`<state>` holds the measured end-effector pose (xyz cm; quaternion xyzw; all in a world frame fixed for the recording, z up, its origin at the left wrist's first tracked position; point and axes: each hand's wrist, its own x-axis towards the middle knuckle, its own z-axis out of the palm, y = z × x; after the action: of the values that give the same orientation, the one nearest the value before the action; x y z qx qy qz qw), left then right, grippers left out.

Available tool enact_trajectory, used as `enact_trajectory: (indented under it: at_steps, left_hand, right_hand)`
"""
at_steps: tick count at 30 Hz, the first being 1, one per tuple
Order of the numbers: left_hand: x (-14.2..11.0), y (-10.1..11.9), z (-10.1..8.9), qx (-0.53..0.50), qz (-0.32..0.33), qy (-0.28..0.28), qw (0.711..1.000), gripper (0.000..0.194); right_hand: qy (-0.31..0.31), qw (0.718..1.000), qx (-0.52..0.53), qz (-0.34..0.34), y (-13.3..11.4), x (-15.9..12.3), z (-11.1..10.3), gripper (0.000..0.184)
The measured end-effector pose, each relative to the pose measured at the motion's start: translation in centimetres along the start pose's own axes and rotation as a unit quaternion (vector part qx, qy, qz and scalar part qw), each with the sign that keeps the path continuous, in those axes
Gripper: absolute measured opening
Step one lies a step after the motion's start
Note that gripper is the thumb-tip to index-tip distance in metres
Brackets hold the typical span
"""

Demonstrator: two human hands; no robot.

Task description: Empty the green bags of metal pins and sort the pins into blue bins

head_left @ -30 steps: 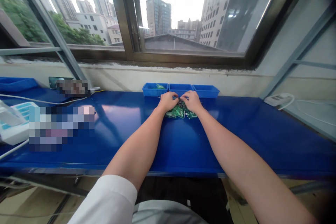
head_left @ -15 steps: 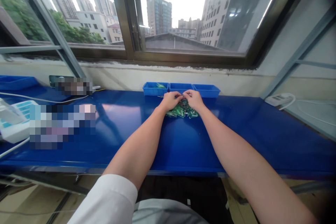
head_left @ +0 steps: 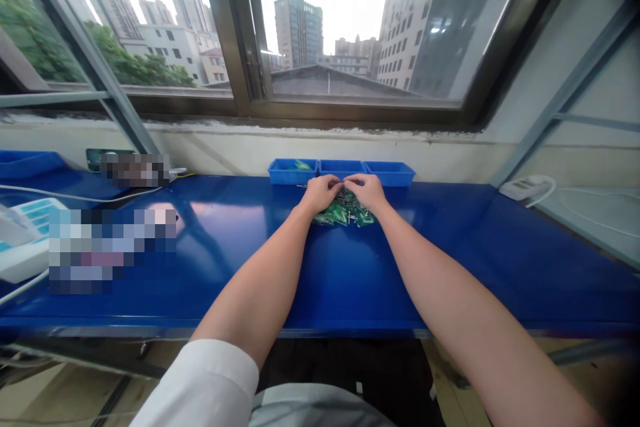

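Left hand (head_left: 320,191) and right hand (head_left: 367,190) met fingertip to fingertip over the pile of green parts (head_left: 344,211). Both were curled, pinching something tiny and dark between them at the top of the pile; too small to tell what it was. Left hand sat on the pile's left edge, right hand on its right edge, both touching it. Pile lay on the blue table (head_left: 350,273), toward the far side, just in front of the row of three blue bins (head_left: 341,172). Bin left of the pile's centre held a bit of green; the other two looked bare as far as visible. White power strip (head_left: 523,187) was well off to the pile's right, a white device (head_left: 23,243) far to its left.
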<state>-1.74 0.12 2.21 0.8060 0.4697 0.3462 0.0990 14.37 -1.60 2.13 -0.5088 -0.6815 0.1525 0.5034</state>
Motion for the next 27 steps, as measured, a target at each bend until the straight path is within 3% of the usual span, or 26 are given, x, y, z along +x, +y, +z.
enact_trajectory:
  at_steps: [4,12,16,21,27]
  left_hand:
    - [0.0,-0.1,0.1,0.005,-0.021,0.029,0.999,0.032]
    - [-0.1,-0.3,0.1,0.037,-0.043,0.002,0.998,0.028]
    - [-0.2,-0.2,0.0,0.056,-0.054,-0.015,0.997,0.027]
    - [-0.1,-0.2,0.0,0.058,-0.055,-0.025,0.996,0.026]
    - [-0.1,-0.4,0.2,0.061,-0.055,-0.037,0.996,0.025]
  right_hand:
    - [0.077,0.995,-0.007,0.063,1.1,0.6,-0.5,0.027]
    - [0.168,0.976,-0.057,0.126,2.9,1.2,-2.1,0.046]
    - [0.164,0.968,-0.105,0.159,2.4,1.0,-2.3,0.054]
    - [0.114,0.962,-0.13,0.21,1.8,0.6,-2.0,0.072]
    - [0.074,0.966,-0.164,0.186,2.6,0.7,-1.5,0.072]
